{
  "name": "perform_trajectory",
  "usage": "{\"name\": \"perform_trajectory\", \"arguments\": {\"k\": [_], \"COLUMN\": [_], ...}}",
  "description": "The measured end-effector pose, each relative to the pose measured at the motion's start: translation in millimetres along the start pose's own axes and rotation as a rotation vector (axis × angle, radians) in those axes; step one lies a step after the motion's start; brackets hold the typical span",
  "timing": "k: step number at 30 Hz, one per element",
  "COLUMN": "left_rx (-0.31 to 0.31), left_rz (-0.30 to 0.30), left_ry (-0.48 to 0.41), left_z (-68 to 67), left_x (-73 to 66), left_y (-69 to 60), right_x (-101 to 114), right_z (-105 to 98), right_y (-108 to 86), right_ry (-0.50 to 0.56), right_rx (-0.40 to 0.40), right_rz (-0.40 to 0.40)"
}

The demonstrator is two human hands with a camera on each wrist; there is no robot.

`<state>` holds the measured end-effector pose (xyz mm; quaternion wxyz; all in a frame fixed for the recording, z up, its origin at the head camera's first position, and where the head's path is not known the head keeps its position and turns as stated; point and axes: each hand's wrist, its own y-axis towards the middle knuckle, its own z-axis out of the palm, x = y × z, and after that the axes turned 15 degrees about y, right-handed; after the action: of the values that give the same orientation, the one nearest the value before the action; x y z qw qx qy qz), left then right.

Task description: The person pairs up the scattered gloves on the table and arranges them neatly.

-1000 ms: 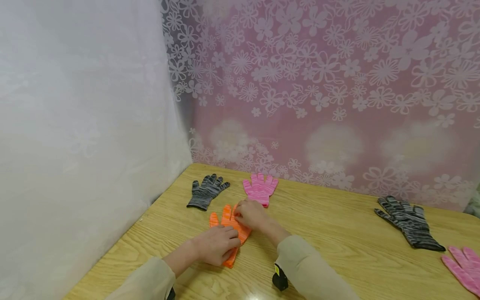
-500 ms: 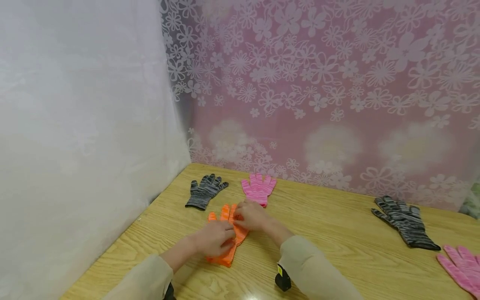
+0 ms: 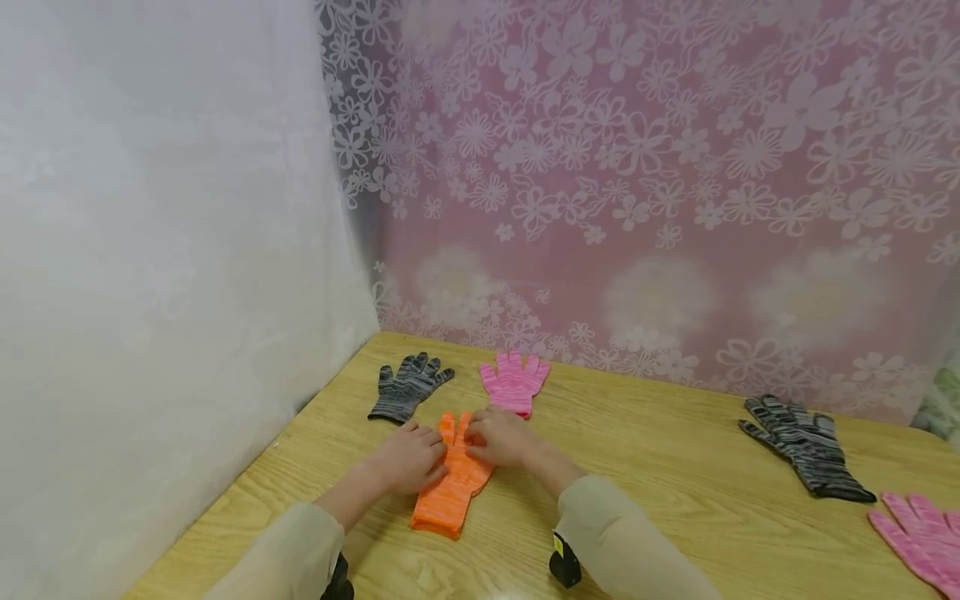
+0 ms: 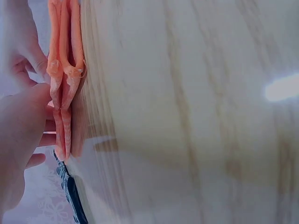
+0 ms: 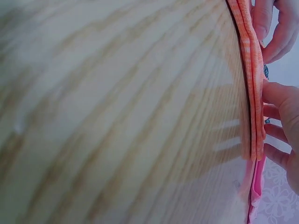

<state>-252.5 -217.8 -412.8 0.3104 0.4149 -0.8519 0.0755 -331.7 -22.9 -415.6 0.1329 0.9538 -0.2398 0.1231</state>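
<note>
An orange knit glove [image 3: 450,492] lies on the wooden table, cuff toward me, fingers pointing away. In the left wrist view, layers of fabric show stacked at the edge of the orange glove [image 4: 65,65]. My left hand [image 3: 408,458] rests on the glove's left side, partly covering its fingers. My right hand [image 3: 501,435] touches the upper right side, its fingertips on the fabric. From the right wrist view, the fingers of my right hand [image 5: 285,126] press lightly on the glove, fairly straight. Part of the glove's finger end is hidden beneath both hands.
Behind the orange glove lie a grey-black striped glove [image 3: 409,387] and a pink glove [image 3: 514,382]. Farther right are another grey-black glove [image 3: 808,448] and a pink one [image 3: 922,533] cut off by the frame. A white sheet [image 3: 172,250] borders the table's left side.
My left hand has slid from the glove's lower middle up and left, uncovering the palm and cuff. The cuff lies more spread out. My right hand has stayed nearly in place.
</note>
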Motion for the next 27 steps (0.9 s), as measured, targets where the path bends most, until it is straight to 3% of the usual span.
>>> {"name": "perform_trajectory", "arguments": {"k": [13, 21, 27], "left_rx": [0.0, -0.059, -0.058], "left_rz": [-0.021, -0.028, -0.072], "left_ry": [0.056, 0.121, 0.072], "left_z": [-3.5, -5.0, 1.0], "left_x": [0.5, -0.4, 1.3], "left_y": [0.3, -1.2, 4.8], "right_x": [3.4, 3.8, 4.1], "right_z": [-4.1, -3.9, -3.1], "right_y": [-0.2, -1.3, -2.4], "right_ry": [0.004, 0.001, 0.034], "right_rx": [0.001, 0.004, 0.004], "right_rz": [-0.025, -0.005, -0.016]}}
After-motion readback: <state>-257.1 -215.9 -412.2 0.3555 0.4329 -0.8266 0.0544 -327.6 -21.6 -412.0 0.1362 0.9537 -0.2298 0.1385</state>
